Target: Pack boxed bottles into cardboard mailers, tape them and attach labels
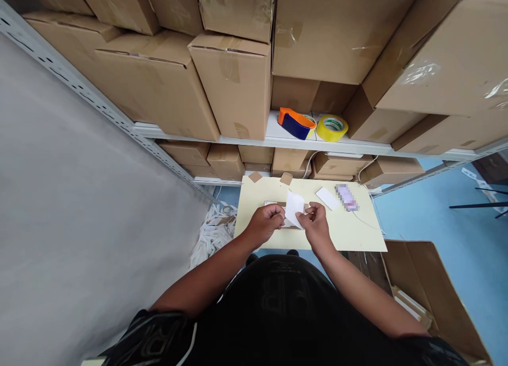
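My right hand (316, 227) pinches the lower right edge of a white paper label (293, 206) between thumb and fingers. Just left of the label, my left hand (268, 222) is closed with its fingers curled in; anything it may pinch is hidden. Under the label and between my hands lies a small flat box (272, 202), mostly covered, with a pale top and brown edges. A stack of white slips (327, 198) rests on the table to the right of my right hand.
The cream table (357, 234) carries a pixelated item (346, 197) and cardboard scraps (254, 176) at its back edge. On the shelf (254, 142) above sit a tape dispenser (296, 124) and yellow tape roll (332, 128) among cartons (234, 91). An open carton (424, 271) stands right; white strips (216, 231) lie left.
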A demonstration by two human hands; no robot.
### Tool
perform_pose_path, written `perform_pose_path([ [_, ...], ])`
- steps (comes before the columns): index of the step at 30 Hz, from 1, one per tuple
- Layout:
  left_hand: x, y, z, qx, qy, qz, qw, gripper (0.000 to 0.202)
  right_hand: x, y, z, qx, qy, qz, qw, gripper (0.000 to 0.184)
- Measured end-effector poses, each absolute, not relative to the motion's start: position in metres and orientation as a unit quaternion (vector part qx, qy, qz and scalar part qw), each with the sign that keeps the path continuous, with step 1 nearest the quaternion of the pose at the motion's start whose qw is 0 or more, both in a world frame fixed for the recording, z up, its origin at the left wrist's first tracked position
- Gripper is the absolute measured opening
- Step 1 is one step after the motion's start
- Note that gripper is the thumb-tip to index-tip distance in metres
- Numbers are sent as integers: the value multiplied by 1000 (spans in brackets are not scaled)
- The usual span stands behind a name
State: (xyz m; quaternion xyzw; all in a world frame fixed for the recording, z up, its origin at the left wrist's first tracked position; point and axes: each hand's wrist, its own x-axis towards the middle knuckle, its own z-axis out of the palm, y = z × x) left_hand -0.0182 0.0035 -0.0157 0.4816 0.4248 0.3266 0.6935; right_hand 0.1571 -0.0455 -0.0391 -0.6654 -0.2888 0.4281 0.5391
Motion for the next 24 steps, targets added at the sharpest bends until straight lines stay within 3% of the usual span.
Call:
perform_pose_path([
  [2, -18, 2, -21, 503, 429, 328, 675, 10, 156, -47, -37, -665, -376, 358, 537, 53],
  [6, -18, -2, -24, 537, 433, 331, 644, 14, 147, -49, -26, -580, -538, 409, 454, 16],
  [16, -55, -17, -50, 539, 521, 321, 579, 12, 133, -38, -39, -628, -436, 441, 469, 17],
  [24, -180, -28, -100, 493, 649, 251, 523, 15, 121, -24, -50, -641, -403, 436, 486, 17],
])
